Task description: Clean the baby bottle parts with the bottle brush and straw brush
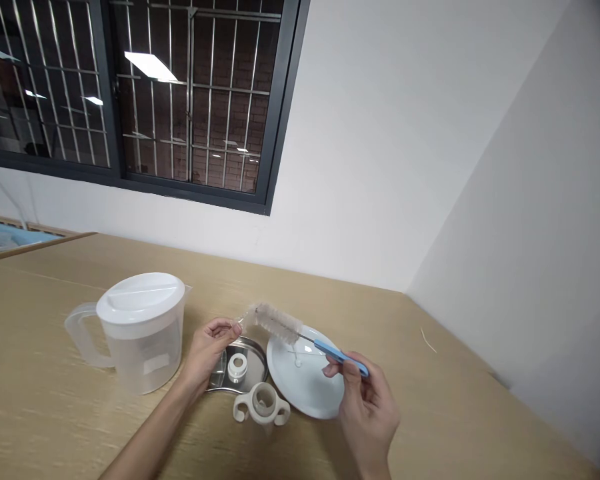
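My right hand grips the blue handle of a bottle brush, whose white bristles point up and left over a pale blue plate. Between the thumb and fingers of my left hand is a thin, clear piece of plastic at the brush's tip; whether it still covers the bristles I cannot tell. Below lies a metal tray holding a white ring-shaped cap and a clear part, partly behind my left hand. A two-handled baby bottle stands uncapped in front of the tray.
A lidded clear plastic pitcher stands to the left, close to my left forearm. A thin pale strip lies on the wooden table at the right. Behind rise a white wall and a barred window.
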`<state>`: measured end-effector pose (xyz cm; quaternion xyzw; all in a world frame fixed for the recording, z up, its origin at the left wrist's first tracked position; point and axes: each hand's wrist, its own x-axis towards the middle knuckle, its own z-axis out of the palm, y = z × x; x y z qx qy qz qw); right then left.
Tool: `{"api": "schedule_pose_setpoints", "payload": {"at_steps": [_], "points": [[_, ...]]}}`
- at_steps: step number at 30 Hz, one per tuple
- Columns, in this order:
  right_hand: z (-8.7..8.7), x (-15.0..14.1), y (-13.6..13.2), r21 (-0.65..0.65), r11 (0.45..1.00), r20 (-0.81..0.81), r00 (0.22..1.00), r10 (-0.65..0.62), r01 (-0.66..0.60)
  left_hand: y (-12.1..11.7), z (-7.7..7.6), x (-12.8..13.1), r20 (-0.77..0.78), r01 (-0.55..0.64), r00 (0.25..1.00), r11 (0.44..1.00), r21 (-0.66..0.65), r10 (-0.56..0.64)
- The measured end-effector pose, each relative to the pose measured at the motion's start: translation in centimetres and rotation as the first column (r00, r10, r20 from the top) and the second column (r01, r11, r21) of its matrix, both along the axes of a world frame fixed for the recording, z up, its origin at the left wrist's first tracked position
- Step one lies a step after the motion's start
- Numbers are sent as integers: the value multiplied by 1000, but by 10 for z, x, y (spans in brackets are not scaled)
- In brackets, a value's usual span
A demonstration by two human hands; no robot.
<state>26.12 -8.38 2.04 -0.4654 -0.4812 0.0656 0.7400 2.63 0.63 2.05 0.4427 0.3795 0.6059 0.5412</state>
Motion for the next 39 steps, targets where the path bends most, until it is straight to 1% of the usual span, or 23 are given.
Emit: {"api": "schedule_pose_setpoints", "payload": {"at_steps": [4, 8, 10, 12, 15, 17, 21, 25, 29, 32, 35, 39], "points": [[3, 2, -1, -16, 1000, -69, 998, 9, -10, 2, 0, 0, -43, -47, 998, 999, 1, 47], [6, 5, 0, -29, 999, -165, 986, -36, 32, 7, -7, -3, -77, -90, 993, 996, 4, 90], [7, 5, 1, -23, 999, -184, 982, -49, 46, 10, -11, -4, -133, -99, 986, 995, 20, 101], [7, 3, 1, -15, 999, -162, 986, -41, 39, 12, -15, -5, -240, -122, 962, 991, 50, 130], [3, 0, 1, 1, 1000, -59, 998, 7, -7, 13, -18, -5, -414, -162, 887, 978, 134, 204], [-1, 0, 1, 1, 1000, 15, 999, 29, -29, 13, -18, -6, -473, -161, 852, 972, 171, 225], [-8, 4, 4, -12, 1000, 85, 996, -7, 8, 13, -19, -5, -500, -159, 832, 967, 198, 239], [-10, 7, 5, 20, 999, 108, 993, -44, 42, 12, -18, -4, -542, -179, 792, 956, 232, 280], [-10, 5, 4, 53, 999, 72, 997, -8, 4, 10, -14, -3, -588, -188, 741, 941, 282, 325], [-11, 3, 5, 27, 999, 115, 993, 19, -22, 7, -12, -4, -606, -160, 714, 924, 347, 351], [-12, 4, 7, -19, 1000, 156, 988, -3, 6, 6, -12, -4, -617, -129, 700, 913, 386, 360], [-7, 6, 7, -6, 998, 107, 993, -56, 57, 5, -13, -5, -637, -120, 682, 914, 389, 360]]}}
